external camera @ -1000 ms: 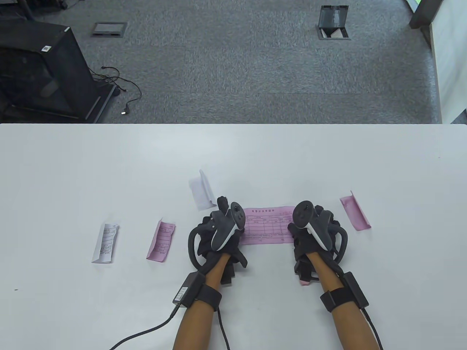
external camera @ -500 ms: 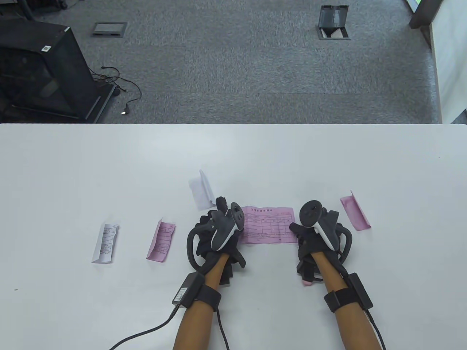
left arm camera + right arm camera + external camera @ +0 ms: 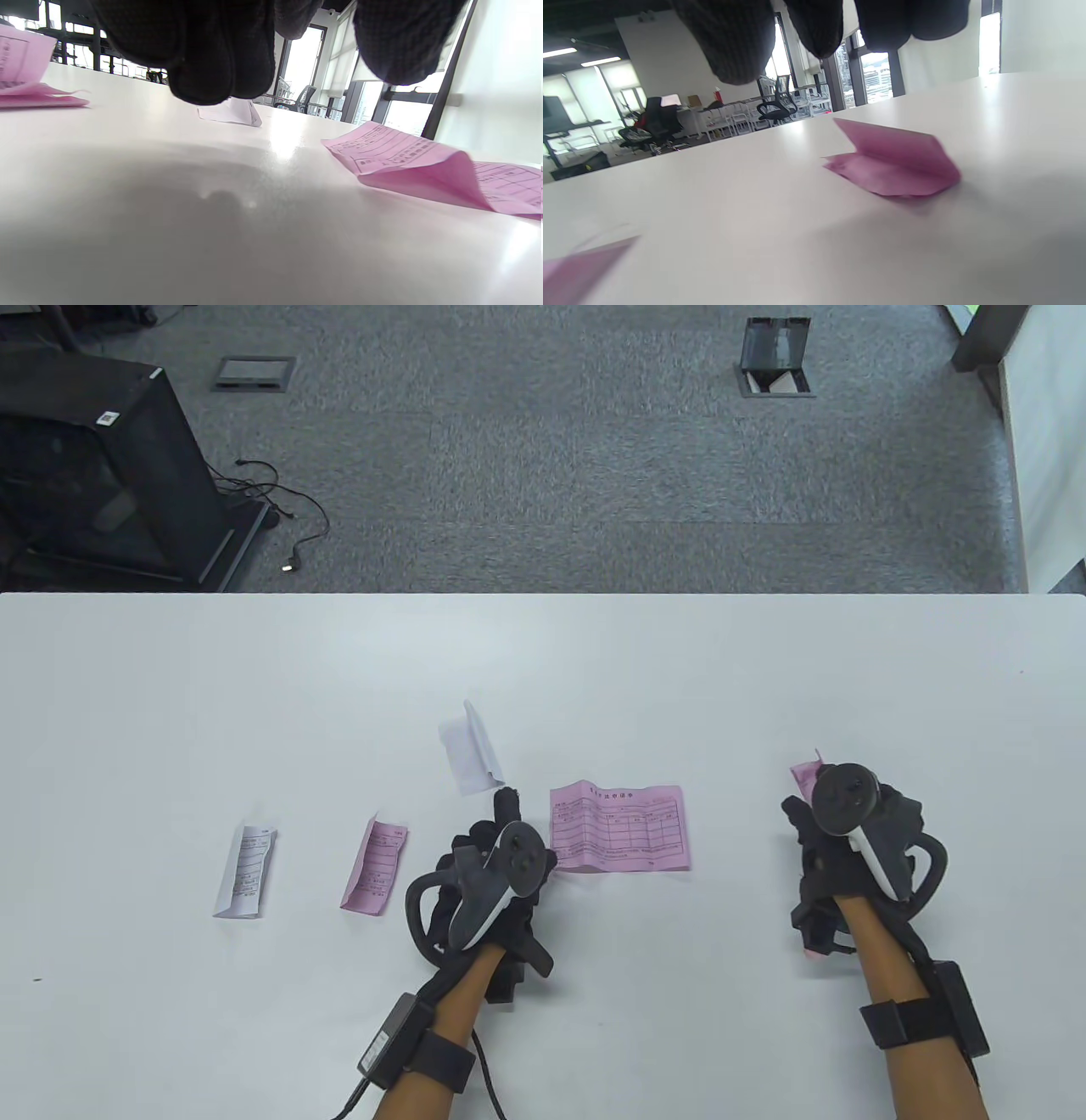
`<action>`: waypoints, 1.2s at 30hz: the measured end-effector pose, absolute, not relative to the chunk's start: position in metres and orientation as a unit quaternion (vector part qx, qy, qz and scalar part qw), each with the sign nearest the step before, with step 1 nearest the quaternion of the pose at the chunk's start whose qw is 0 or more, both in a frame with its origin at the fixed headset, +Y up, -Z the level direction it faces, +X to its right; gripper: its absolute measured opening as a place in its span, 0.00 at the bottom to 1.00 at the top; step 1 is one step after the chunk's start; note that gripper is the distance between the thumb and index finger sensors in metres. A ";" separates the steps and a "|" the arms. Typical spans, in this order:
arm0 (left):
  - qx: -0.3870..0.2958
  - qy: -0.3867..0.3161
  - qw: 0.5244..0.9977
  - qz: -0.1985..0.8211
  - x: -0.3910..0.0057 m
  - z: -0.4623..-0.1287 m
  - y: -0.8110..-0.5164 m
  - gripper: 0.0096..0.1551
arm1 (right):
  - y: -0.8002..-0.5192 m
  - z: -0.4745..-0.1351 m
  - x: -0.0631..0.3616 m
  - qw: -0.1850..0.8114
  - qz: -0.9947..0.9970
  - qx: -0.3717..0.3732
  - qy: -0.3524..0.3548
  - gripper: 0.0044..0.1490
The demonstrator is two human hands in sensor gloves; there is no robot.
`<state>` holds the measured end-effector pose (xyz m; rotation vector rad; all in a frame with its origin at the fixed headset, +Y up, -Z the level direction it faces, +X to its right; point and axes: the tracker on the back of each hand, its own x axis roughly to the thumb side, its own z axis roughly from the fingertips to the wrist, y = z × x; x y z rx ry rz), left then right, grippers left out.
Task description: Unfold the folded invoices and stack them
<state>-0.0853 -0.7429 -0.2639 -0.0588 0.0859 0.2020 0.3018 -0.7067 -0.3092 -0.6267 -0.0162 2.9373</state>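
Observation:
An unfolded pink invoice (image 3: 619, 827) lies flat on the white table (image 3: 764, 678), with no hand on it. My left hand (image 3: 492, 853) hovers just left of it, holding nothing; its fingers (image 3: 220, 55) hang above the table, with the invoice (image 3: 424, 163) to their right. My right hand (image 3: 840, 831) is over a folded pink invoice whose tip (image 3: 804, 770) shows beyond it. In the right wrist view the fingers (image 3: 734, 42) hang above that folded invoice (image 3: 895, 165) without touching it.
Other folded invoices lie on the table: a white one (image 3: 469, 746) behind my left hand, a pink one (image 3: 375, 865) to its left, and a white one (image 3: 244, 871) further left. The table's far edge borders carpet.
Both hands have let go of the unfolded pink invoice. My left hand drew back toward me and my right hand moved right over the folded pink invoice.

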 end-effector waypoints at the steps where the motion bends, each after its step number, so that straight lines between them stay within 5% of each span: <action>1: -0.031 0.039 0.993 0.103 -0.087 -0.260 -0.742 0.52 | -0.709 -0.310 0.307 0.061 0.975 -0.214 0.004 0.46; 9: -0.030 0.013 0.986 0.164 -0.099 -0.227 -0.738 0.50 | -0.745 -0.325 0.336 0.057 0.957 -0.277 0.059 0.53; 15: -0.057 -0.008 0.984 0.170 -0.100 -0.221 -0.740 0.50 | -0.754 -0.333 0.341 0.096 0.947 -0.303 0.034 0.25; 24: -0.071 -0.073 0.912 0.397 -0.101 -0.211 -0.739 0.50 | -0.722 -0.283 0.282 0.340 0.934 -0.110 -0.009 0.24; 31: -0.152 -0.110 0.802 0.567 -0.082 -0.203 -0.754 0.66 | -0.729 -0.233 0.209 0.441 0.897 -0.009 0.031 0.25; 36: -0.189 -0.101 0.773 0.597 -0.077 -0.199 -0.768 0.61 | -0.739 -0.214 0.180 0.491 0.869 0.023 0.061 0.25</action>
